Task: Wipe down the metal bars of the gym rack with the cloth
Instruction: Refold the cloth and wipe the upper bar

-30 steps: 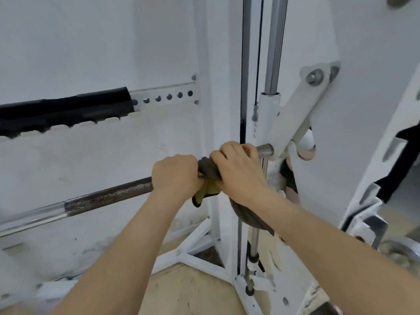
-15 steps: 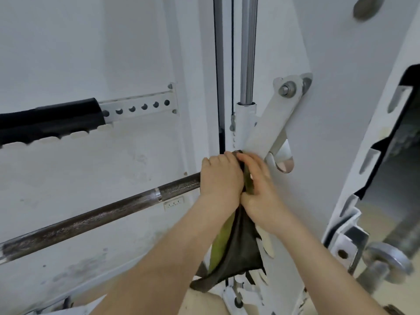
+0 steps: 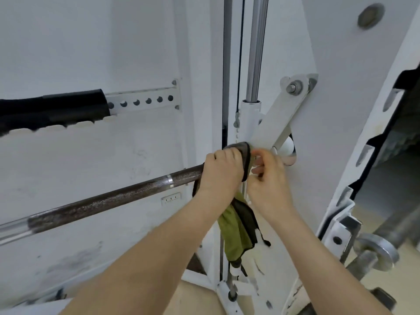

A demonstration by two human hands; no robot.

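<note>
A dark knurled bar [image 3: 109, 201] runs from lower left up to the white rack carriage [image 3: 250, 123]. My left hand [image 3: 221, 171] is wrapped around the bar's right end, pressing the dark and olive-green cloth [image 3: 238, 226] onto it. Part of the cloth drapes over the bar above my knuckles; the rest hangs below. My right hand [image 3: 268, 178] is just right of the left, fingers curled and pinching the cloth's edge beside the white pivot arm [image 3: 277, 119]. The bar's end is hidden under hands and cloth.
A chrome vertical guide rod [image 3: 255, 48] rises above the carriage. A black padded safety arm [image 3: 50, 110] with a perforated white strip juts out at the left. At the lower right sit a steel sleeve collar [image 3: 377, 248] and the white rack upright [image 3: 341, 223]. Rack feet [image 3: 227, 289] stand on the floor below.
The view has shifted slightly. My right hand has loosened off the bar end and now pinches the cloth's edge; more green cloth hangs below. The left hand keeps its grip.
</note>
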